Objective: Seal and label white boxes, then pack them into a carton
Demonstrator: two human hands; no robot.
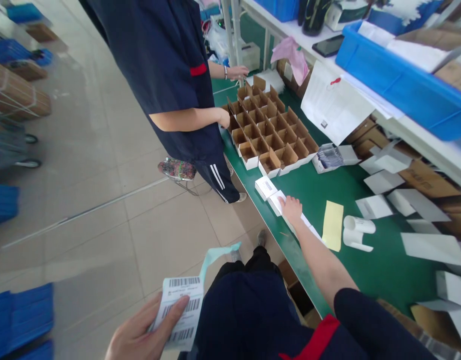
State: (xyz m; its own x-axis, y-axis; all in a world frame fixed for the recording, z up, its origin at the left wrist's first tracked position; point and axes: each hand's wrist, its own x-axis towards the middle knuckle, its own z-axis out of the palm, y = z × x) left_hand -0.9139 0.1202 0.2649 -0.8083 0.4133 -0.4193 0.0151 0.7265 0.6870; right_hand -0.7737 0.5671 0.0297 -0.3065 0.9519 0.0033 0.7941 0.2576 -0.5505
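Observation:
My left hand (151, 320) pinches a strip of white barcode labels (183, 302) between thumb and fingers, low in the view above the floor. A pale green backing tail (215, 256) curls up from the strip. On the green table, my right hand (291, 209) is closed over a small white box (276, 204), with the thumb on its top; the fingers' far side is partly hidden. This box stands in a row along the table's near edge. Just beyond it, at the row's end, sits another white box (266, 187) with a printed label on top.
A co-worker (166, 65) stands at the far left, hands by a divided cardboard tray (268, 125). On the green table (388, 270) lie yellow paper (333, 225), a curled white strip (358, 232) and several open white boxes (376, 206). A shelf with a blue bin (399, 80) overhangs the right.

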